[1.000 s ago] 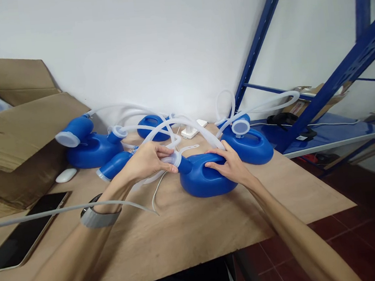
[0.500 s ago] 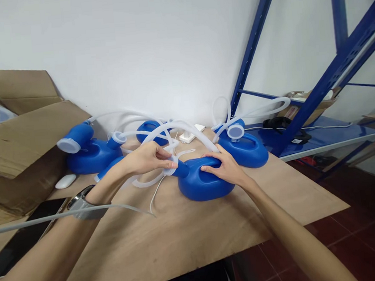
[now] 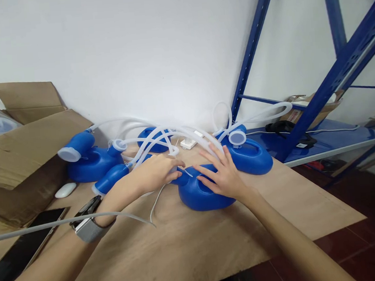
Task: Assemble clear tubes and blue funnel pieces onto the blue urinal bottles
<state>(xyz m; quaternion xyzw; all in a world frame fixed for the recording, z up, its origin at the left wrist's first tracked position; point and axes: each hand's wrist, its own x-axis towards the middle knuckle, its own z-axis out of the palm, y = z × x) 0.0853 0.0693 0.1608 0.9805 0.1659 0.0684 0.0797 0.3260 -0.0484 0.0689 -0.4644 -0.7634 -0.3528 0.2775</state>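
A blue plastic urinal bottle (image 3: 205,199) with a recessed handle lies on the wooden table in front of me, its neck pointing left. My left hand (image 3: 160,172) is closed around the end of that neck, over the translucent white cap, which its fingers mostly hide. My right hand (image 3: 221,172) lies over the bottle's top with fingers spread, the fingertips against a white flexible tube (image 3: 204,142). A thin white strap (image 3: 187,172) sticks out by the left fingertips.
More blue bottles with tubes stand behind: one at the right (image 3: 253,161), one at the left (image 3: 91,168). An open cardboard box (image 3: 39,140), a white mouse (image 3: 66,190) and a dark phone-like slab (image 3: 22,246) are on the left. A blue shelf rack (image 3: 325,139) stands right.
My right hand has loosened from the bottle's handle and its fingers have spread. My left hand has turned over the cap, hiding it more. The view has tilted slightly upward.
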